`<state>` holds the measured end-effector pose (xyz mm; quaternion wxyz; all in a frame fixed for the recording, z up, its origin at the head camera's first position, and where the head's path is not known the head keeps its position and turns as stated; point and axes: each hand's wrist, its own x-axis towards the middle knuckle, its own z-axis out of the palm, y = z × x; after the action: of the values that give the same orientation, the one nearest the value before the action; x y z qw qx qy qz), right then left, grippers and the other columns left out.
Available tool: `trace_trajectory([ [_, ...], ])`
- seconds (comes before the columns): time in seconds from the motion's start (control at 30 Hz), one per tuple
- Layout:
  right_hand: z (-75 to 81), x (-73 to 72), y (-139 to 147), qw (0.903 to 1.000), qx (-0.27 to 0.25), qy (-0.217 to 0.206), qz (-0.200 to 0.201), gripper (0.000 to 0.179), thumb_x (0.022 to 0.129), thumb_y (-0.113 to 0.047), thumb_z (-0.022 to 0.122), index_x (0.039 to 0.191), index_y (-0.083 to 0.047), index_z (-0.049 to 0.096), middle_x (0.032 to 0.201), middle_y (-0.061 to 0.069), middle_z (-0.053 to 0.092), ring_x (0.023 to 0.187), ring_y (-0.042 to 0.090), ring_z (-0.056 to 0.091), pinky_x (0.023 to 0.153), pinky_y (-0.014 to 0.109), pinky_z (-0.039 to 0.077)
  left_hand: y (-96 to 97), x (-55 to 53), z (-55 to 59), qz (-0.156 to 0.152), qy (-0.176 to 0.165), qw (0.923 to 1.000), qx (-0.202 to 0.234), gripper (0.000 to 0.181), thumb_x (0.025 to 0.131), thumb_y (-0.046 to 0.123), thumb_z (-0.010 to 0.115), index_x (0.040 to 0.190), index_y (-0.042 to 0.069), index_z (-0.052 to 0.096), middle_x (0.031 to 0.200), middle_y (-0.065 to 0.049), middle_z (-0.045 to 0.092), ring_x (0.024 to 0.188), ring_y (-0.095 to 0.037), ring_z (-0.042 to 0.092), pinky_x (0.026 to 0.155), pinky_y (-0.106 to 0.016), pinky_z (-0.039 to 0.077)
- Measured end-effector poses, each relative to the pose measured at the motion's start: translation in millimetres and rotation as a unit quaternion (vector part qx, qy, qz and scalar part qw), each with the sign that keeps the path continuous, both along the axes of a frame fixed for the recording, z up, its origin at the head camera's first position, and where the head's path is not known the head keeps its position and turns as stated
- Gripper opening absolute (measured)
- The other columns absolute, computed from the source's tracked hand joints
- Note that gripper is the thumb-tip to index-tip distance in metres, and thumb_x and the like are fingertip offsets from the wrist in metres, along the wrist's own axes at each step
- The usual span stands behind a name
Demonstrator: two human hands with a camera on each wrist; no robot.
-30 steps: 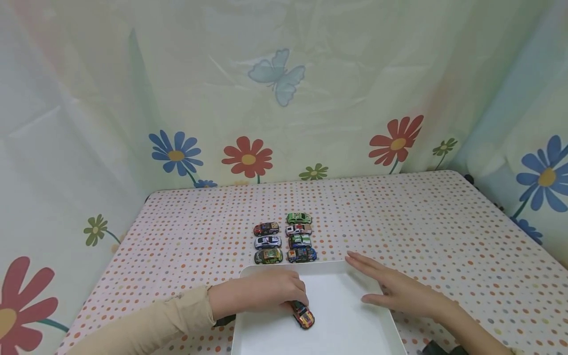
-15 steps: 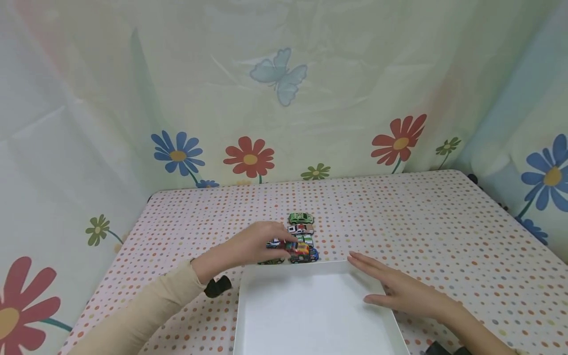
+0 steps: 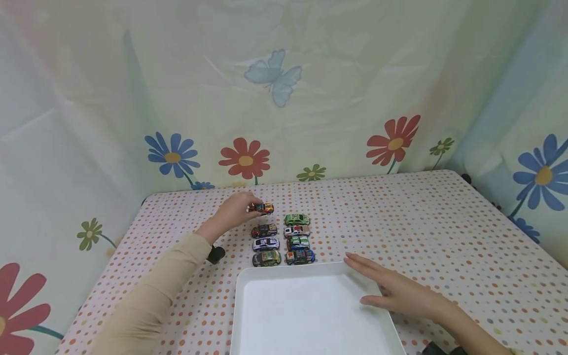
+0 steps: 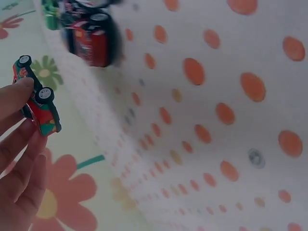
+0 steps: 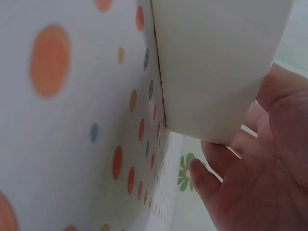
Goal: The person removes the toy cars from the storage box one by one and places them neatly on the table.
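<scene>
My left hand pinches a red-and-orange toy car between thumb and fingers, beyond the left column of toy cars. In the left wrist view the held toy car shows its wheels, apart from a dark red toy car. That column has a dark red car, a white car and a green-yellow car. My right hand rests at the far right corner of a white tray, fingers extended. In the right wrist view, its fingers touch the tray's outer wall.
A right column holds a green car, a white-and-red car, a green-and-white car and a blue car. Dotted cloth covers the table. A flowered curtain stands behind it.
My left hand has carried the red-and-orange toy car from inside the tray, over the other cars, to the far end of the left column. My right hand has stayed at the tray corner.
</scene>
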<state>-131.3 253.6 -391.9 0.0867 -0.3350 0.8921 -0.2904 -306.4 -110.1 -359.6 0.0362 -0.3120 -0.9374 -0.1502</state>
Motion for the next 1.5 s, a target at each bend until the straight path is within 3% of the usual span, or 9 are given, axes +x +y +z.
trace_trajectory([
  [0.13,1.6,0.7,-1.2,0.9999,-0.002,-0.015,-0.002,0.075,0.089,-0.041,0.06,0.149,-0.013,0.025,0.152,0.015,0.019,0.131,0.038,0.028,0.092,0.051,0.041,1.7,-7.6,-8.7,0.012,-0.02,0.9991,-0.035,0.029,0.085,0.016,0.071,0.113,0.006,0.068,0.097,-0.005,0.065,0.086,-0.017,0.059,0.073,-0.03,0.05],
  [0.33,3.8,1.3,-2.7,0.9999,-0.007,-0.012,-0.004,0.074,0.089,-0.038,0.061,0.149,-0.013,0.025,0.152,0.015,0.019,0.131,0.038,0.028,0.094,0.052,0.04,5.4,-13.1,-13.5,0.011,-0.041,0.9981,-0.045,0.029,0.086,0.016,0.07,0.113,0.006,0.068,0.101,-0.005,0.065,0.093,-0.018,0.059,0.08,-0.033,0.049],
  [0.47,3.5,2.1,-2.4,0.9999,-0.006,-0.011,-0.005,0.074,0.089,-0.036,0.063,0.149,-0.013,0.026,0.152,0.016,0.019,0.131,0.039,0.029,0.093,0.052,0.04,7.3,-12.7,-16.4,0.009,-0.052,0.9974,-0.049,0.029,0.085,0.016,0.071,0.113,0.007,0.068,0.098,-0.004,0.065,0.089,-0.017,0.059,0.077,-0.032,0.05],
  [0.73,2.3,2.1,-1.2,1.0,-0.004,0.002,-0.002,0.073,0.089,-0.037,0.062,0.149,-0.013,0.027,0.151,0.015,0.021,0.131,0.038,0.029,0.093,0.052,0.041,9.1,-13.4,-24.7,0.008,-0.038,0.9974,-0.061,0.029,0.085,0.018,0.072,0.111,0.007,0.068,0.102,-0.005,0.065,0.095,-0.019,0.059,0.085,-0.034,0.048],
  [0.93,3.0,-0.5,-2.6,1.0,-0.005,0.0,0.006,0.073,0.089,-0.036,0.062,0.149,-0.014,0.026,0.151,0.015,0.021,0.131,0.038,0.029,0.093,0.052,0.041,5.5,-11.1,-26.2,0.018,-0.039,0.9969,-0.066,0.03,0.085,0.019,0.071,0.112,0.008,0.068,0.102,-0.005,0.062,0.094,-0.019,0.058,0.083,-0.034,0.048],
  [1.1,2.4,-3.5,-4.1,0.9999,-0.005,-0.007,0.011,0.074,0.089,-0.036,0.062,0.149,-0.013,0.026,0.151,0.016,0.021,0.131,0.038,0.029,0.093,0.052,0.04,-0.1,-8.1,-25.3,0.023,-0.007,0.9962,-0.084,0.044,0.084,0.027,0.072,0.123,0.008,0.062,0.108,-0.007,0.062,0.099,-0.022,0.057,0.085,-0.037,0.047],
  [1.3,3.3,-7.8,-4.3,0.9997,0.004,-0.023,0.002,0.075,0.088,-0.037,0.064,0.149,-0.013,0.027,0.152,0.015,0.02,0.131,0.038,0.029,0.093,0.053,0.04,-15.6,8.8,-14.5,0.042,0.023,0.998,-0.042,0.052,0.088,0.031,0.066,0.131,0.005,0.054,0.128,-0.013,0.054,0.119,-0.028,0.047,0.1,-0.042,0.036],
  [1.5,5.4,-7.7,-2.2,0.9995,0.015,-0.027,-0.004,0.075,0.089,-0.04,0.062,0.149,-0.012,0.026,0.152,0.017,0.019,0.131,0.039,0.027,0.091,0.051,0.043,-36.5,47.2,-8.0,0.077,0.02,0.9965,-0.026,0.052,0.093,0.032,0.059,0.137,0.006,0.048,0.134,-0.015,0.048,0.123,-0.032,0.042,0.102,-0.046,0.034],
])
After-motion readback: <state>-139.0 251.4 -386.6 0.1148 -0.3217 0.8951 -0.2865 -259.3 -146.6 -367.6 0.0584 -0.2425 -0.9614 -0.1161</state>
